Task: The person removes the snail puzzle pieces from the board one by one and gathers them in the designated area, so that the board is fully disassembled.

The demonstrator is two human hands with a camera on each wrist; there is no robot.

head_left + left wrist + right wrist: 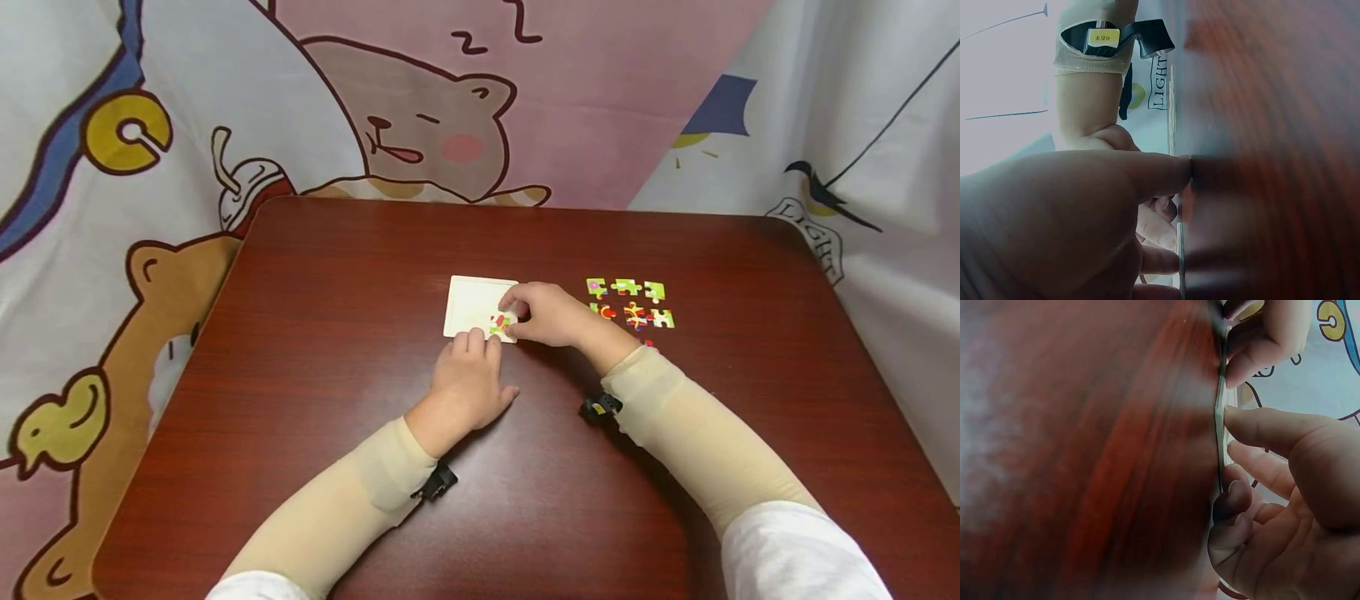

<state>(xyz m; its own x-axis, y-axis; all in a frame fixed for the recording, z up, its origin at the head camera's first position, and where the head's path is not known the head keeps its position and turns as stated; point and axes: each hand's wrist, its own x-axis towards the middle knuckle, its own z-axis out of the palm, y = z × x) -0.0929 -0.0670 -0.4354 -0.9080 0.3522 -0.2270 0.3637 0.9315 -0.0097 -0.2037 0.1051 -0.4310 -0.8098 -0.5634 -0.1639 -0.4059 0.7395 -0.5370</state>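
A small white puzzle tray (468,302) lies on the table, with a colourful puzzle piece (498,323) in its near right corner. My right hand (551,315) bends over that corner, thumb and forefinger on either side of the piece; its other fingers curl beside the tray in the right wrist view. My left hand (467,385) rests palm down at the near edge, its straight fingertips touching the tray. In the left wrist view the thumb of the left hand (1079,206) reaches down to the tabletop. Fingers partly hide the piece.
Several loose puzzle pieces (636,313) lie in loose rows right of the tray, some partly behind the right wrist. The brown wooden table (360,267) has rounded corners. A cartoon-printed curtain (585,100) hangs behind and beside it.
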